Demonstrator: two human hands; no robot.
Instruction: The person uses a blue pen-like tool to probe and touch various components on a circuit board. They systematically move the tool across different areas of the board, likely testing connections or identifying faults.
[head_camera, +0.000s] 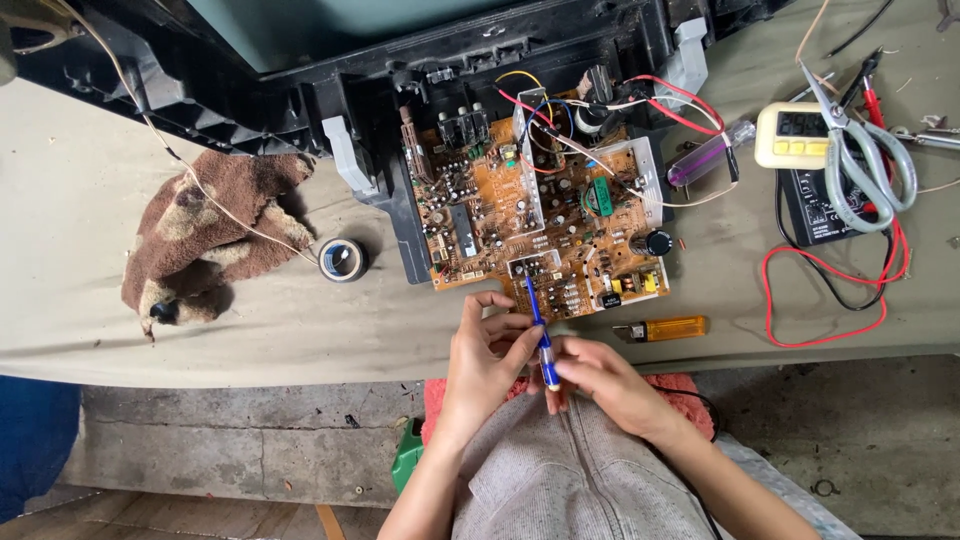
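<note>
At the left of the frame one brown cloth (205, 235) is bunched on the desk (80, 300), with one roll of tape (343, 259) beside it. At lower centre, one blue screwdriver (541, 340) is pinched by both the left hand (487, 352) and the right hand (592, 385), fingers curled around it, its tip kept over the one circuit board (540, 215). One orange lighter (665, 328) lies close right; one pair of scissors (860, 150) is laid upper right.

My work spot

I sit at a table (120, 330) with a plain tan cloth on it. Below its edge I see a gray floor (200, 450), rough and stained, with small bits on it. Soft daylight falls over it all. A blue thing (30, 440) sits at the left.
</note>
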